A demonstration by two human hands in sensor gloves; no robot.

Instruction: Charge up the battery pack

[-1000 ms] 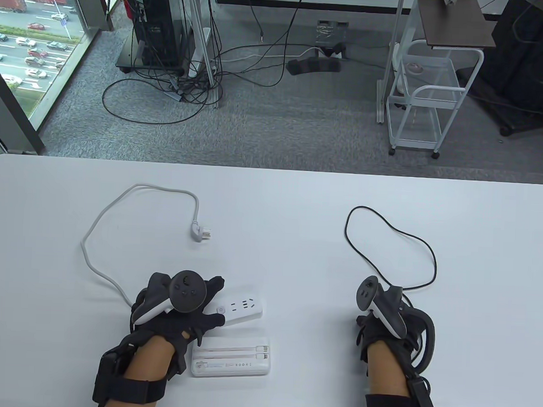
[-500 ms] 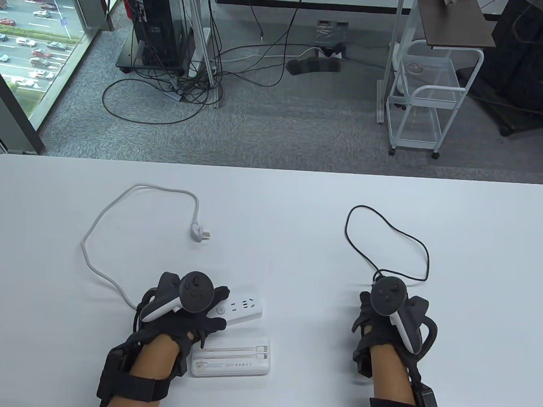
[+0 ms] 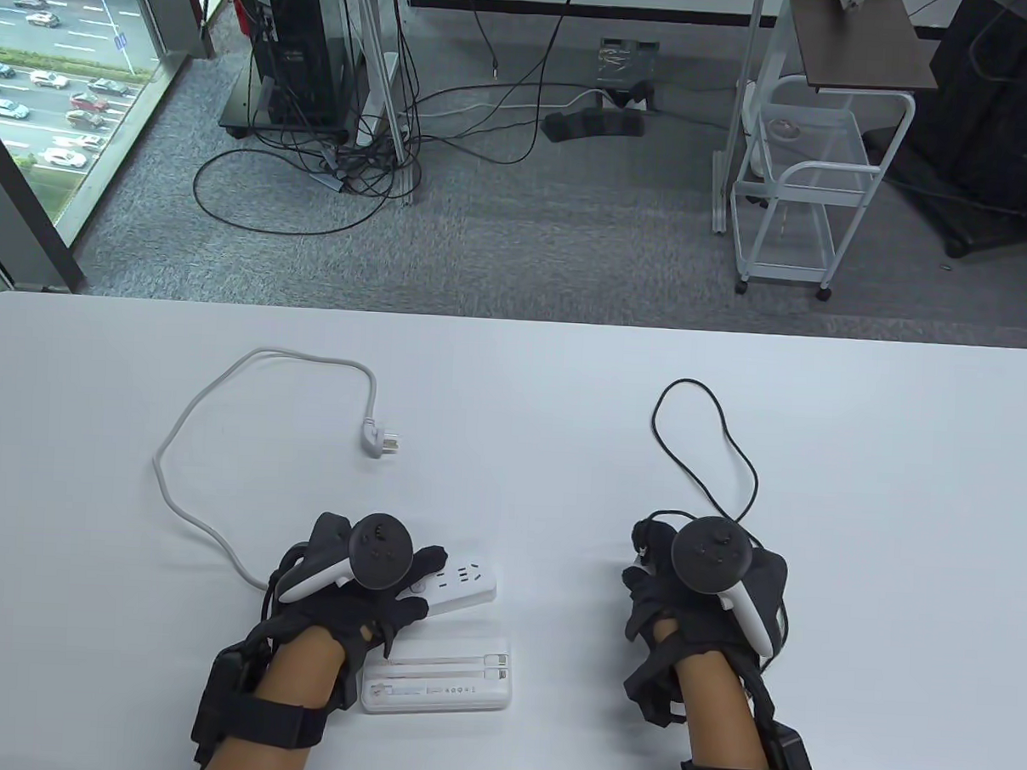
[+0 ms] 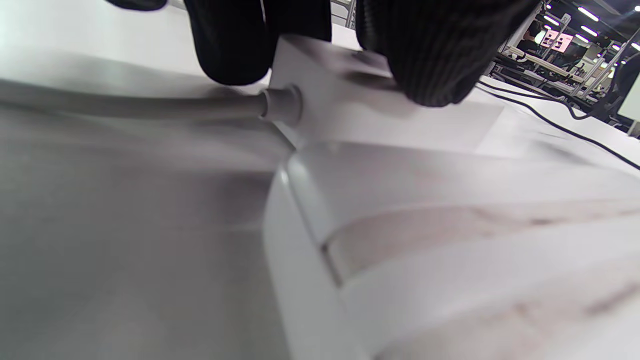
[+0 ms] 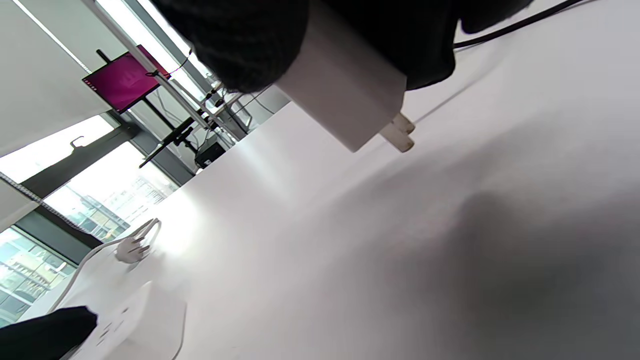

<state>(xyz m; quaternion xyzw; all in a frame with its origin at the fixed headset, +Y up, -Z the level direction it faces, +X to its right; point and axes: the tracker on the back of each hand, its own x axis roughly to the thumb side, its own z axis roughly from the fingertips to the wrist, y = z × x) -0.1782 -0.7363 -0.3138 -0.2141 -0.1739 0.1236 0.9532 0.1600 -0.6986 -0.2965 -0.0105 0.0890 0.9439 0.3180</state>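
The white battery pack (image 3: 439, 677) lies flat near the table's front edge; it also fills the left wrist view (image 4: 450, 240). Just behind it lies a white power strip (image 3: 464, 580). My left hand (image 3: 422, 582) grips the strip's left end, with fingers on both of its sides (image 4: 425, 55). My right hand (image 3: 646, 561) holds a white charger plug (image 5: 345, 95) just above the table, its two prongs (image 5: 400, 135) pointing left towards the strip. A black cable (image 3: 707, 444) loops back from that hand. The charger is hidden under the hand in the table view.
The strip's grey-white cord (image 3: 196, 439) curves across the left of the table (image 3: 513, 385) and ends in a loose plug (image 3: 382, 440), not plugged in. The table's far edge drops to a carpeted floor with cables and a white cart (image 3: 794, 193).
My right hand has moved left and turned, carrying the charger and dragging the black cable's loop narrower. My left hand has slid slightly right along the power strip.
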